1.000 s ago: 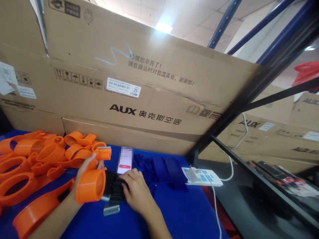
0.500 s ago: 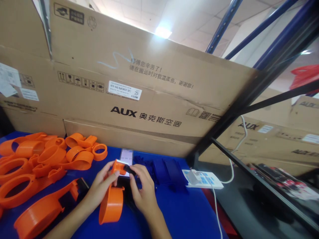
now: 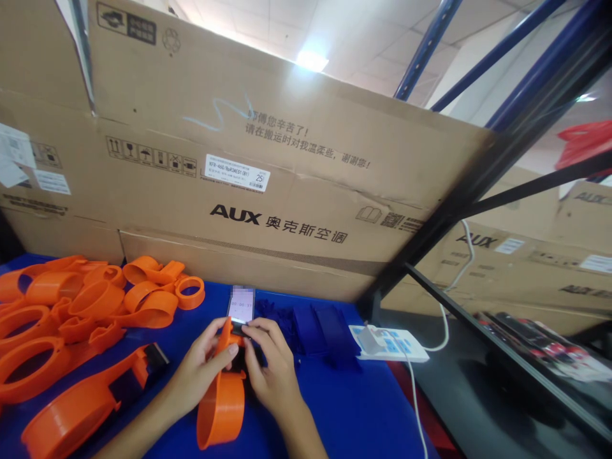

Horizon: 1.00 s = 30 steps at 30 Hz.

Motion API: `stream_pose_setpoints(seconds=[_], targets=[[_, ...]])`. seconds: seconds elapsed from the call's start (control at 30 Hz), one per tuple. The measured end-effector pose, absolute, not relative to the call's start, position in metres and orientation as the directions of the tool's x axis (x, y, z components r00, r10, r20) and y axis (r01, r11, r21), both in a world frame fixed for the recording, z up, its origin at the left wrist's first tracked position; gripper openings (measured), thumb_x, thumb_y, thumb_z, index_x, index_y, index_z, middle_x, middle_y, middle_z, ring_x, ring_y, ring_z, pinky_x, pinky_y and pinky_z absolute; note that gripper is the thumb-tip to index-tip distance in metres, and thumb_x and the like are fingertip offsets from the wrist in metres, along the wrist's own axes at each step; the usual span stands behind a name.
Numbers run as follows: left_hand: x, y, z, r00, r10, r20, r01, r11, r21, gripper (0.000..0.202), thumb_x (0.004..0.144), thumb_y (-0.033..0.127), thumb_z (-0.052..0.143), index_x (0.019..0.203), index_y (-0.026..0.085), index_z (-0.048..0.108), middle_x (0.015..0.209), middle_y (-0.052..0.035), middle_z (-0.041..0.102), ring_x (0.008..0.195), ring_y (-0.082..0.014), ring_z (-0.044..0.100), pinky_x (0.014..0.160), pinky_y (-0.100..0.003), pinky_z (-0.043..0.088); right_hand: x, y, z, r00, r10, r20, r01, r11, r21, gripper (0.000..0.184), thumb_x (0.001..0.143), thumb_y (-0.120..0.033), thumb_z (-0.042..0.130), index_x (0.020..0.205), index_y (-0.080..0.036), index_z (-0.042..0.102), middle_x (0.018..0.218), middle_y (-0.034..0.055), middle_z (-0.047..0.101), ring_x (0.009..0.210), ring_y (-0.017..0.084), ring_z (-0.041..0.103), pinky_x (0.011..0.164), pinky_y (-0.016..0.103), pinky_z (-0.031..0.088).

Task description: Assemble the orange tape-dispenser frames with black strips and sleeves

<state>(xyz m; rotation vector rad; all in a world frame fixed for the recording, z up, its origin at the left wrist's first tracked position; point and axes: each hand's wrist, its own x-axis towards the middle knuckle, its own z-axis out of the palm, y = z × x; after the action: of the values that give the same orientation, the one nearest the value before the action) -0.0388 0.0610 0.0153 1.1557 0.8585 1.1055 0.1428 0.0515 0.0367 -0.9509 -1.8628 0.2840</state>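
My left hand [image 3: 203, 366] is closed around the upper end of an orange plastic tape dispenser [image 3: 222, 411], whose wide ring hangs below toward me. My right hand [image 3: 273, 366] pinches a small black piece [image 3: 238, 328] against the dispenser's top end. Fingers partly cover where the two parts meet. Just beyond my hands stands a phone [image 3: 242, 301] with a timer on its screen. To the left lies another orange dispenser [image 3: 67, 417] with a dark plate and a black end piece on it.
Several orange dispenser bodies [image 3: 98, 299] are heaped on the blue table at left. Dark blue plastic plates [image 3: 329, 331] lie to the right, near a white power strip [image 3: 389, 344] with a cable. A large cardboard box [image 3: 287, 159] walls off the back; a black rack post [image 3: 406, 271] rises at right.
The dispenser has moved slightly down and right in my hands. The black piece, earlier angled at its top end, now sits lower and closer against it.
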Motion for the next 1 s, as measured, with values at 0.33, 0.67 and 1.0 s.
stream_pose_setpoints(seconds=[0.33, 0.67, 1.0], targets=[[-0.041, 0.071, 0.003, 0.265, 0.964, -0.012, -0.219, 0.073, 0.973, 0.033, 0.088, 0.051, 0.071, 0.101, 0.021, 0.066, 0.065, 0.0031, 0.062, 0.053, -0.0123, 0.048, 0.052, -0.024, 0.037, 0.143, 0.049, 0.043, -0.226, 0.704, 0.673, 0.406, 0.696, -0.592, 0.036, 0.098, -0.012, 0.054, 0.127, -0.027, 0.068, 0.128, 0.0124, 0.067, 0.115, 0.025, 0.069, 0.097, 0.041, 0.059], [-0.044, 0.076, 0.014, 0.118, 0.989, -0.091, -0.369, 0.129, 0.920, 0.041, 0.086, 0.054, 0.069, 0.068, 0.020, 0.058, 0.051, 0.0020, 0.060, 0.040, -0.0094, 0.045, 0.042, -0.022, 0.032, 0.152, 0.055, 0.046, -0.084, 0.757, 0.648, 0.483, 0.600, -0.638, 0.028, 0.102, -0.024, 0.053, 0.123, -0.025, 0.070, 0.117, 0.0106, 0.074, 0.108, 0.026, 0.070, 0.093, 0.042, 0.058], [-0.046, 0.074, 0.021, 0.119, 0.986, -0.121, -0.413, 0.160, 0.897, 0.044, 0.087, 0.054, 0.069, 0.064, 0.019, 0.055, 0.051, 0.0024, 0.058, 0.040, -0.0083, 0.043, 0.043, -0.021, 0.031, 0.197, 0.063, 0.029, -0.072, 0.927, 0.369, 0.953, 0.173, -0.247, 0.026, 0.073, -0.017, 0.078, 0.096, -0.029, 0.076, 0.106, 0.0120, 0.063, 0.099, 0.035, 0.054, 0.082, 0.048, 0.041]])
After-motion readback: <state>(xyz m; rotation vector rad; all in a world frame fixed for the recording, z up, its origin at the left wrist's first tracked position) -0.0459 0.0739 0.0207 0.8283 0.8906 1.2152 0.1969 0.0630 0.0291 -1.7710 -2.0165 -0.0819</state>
